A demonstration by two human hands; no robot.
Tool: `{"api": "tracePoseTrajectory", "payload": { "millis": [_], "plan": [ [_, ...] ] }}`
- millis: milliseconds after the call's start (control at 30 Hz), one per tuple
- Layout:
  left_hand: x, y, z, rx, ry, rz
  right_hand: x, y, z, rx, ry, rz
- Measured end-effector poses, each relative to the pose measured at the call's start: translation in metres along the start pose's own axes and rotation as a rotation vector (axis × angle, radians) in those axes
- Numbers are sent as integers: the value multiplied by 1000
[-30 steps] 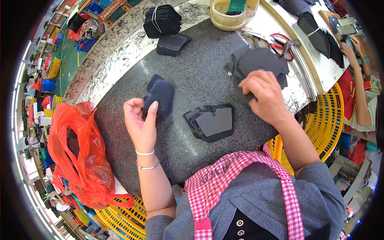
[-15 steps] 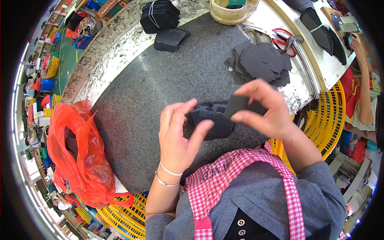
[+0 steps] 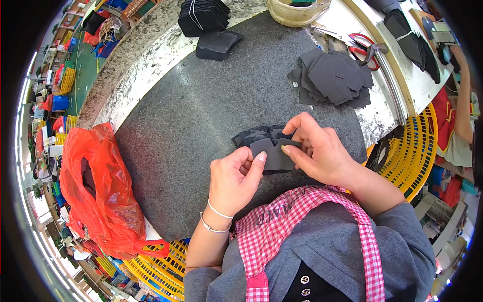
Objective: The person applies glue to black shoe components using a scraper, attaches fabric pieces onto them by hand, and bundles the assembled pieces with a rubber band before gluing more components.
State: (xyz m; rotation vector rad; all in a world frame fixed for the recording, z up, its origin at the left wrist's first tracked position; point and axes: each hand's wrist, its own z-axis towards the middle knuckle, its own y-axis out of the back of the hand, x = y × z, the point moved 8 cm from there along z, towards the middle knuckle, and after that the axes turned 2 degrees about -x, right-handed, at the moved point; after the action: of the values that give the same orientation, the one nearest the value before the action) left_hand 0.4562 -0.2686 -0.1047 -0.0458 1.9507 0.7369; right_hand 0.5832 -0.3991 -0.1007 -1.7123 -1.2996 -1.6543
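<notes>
Both hands are pinching a small stack of dark cut pieces (image 3: 266, 148) just above the worktop (image 3: 201, 116): left hand (image 3: 234, 178) on the near edge, right hand (image 3: 317, 151) on the side. Loose grip, so I reckon the stack could fan out and slip.

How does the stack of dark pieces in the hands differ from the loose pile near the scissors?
The held stack sits between the left hand and right hand, just above the stone table; the loose pile lies on the table untouched. The held stack's pieces lie closely overlapped, while the loose pile's are spread out at mixed angles beside the red-handled scissors. The loose pile covers more area. Both are flat, dark grey cut shapes.
</notes>
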Motion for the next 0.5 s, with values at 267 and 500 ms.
{"api": "tracePoseTrajectory", "payload": {
  "millis": [267,500],
  "plan": [
    [1,-1,3,-38,0,70,2,-1,12,4,43,-116],
    [-41,20,16,-150,-536,232,19,48,13,-226,86,-509]
  ]
}}
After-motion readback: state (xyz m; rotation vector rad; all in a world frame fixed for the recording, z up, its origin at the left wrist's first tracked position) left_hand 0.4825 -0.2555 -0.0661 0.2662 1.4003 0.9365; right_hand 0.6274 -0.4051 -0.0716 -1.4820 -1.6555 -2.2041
